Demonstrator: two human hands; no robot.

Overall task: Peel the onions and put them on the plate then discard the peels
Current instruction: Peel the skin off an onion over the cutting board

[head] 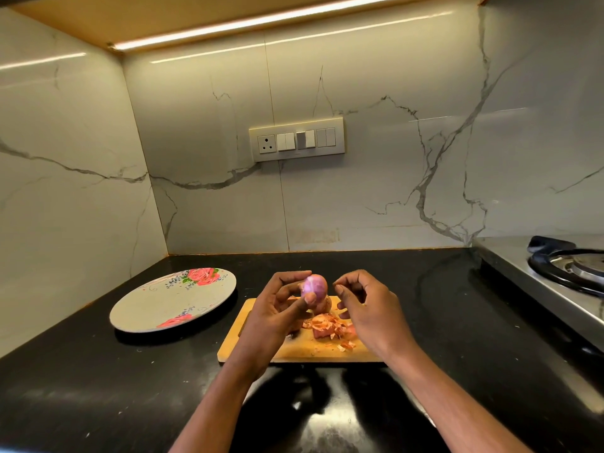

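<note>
My left hand [277,308] holds a small pink-purple peeled onion [314,285] between thumb and fingers, lifted above the wooden cutting board [258,349]. My right hand [366,305] hovers just right of the onion with its fingers curled and fingertips close together; it does not touch the onion. An unpeeled brownish onion [327,305] shows partly behind my left thumb on the board. A heap of orange-pink peels [330,326] lies on the board under my hands. The grey floral plate [173,299] sits to the left, with no onion on it.
Everything rests on a black countertop [98,387] in a marble-walled corner. A steel gas stove [562,276] stands at the right edge. A switch panel [296,139] is on the back wall.
</note>
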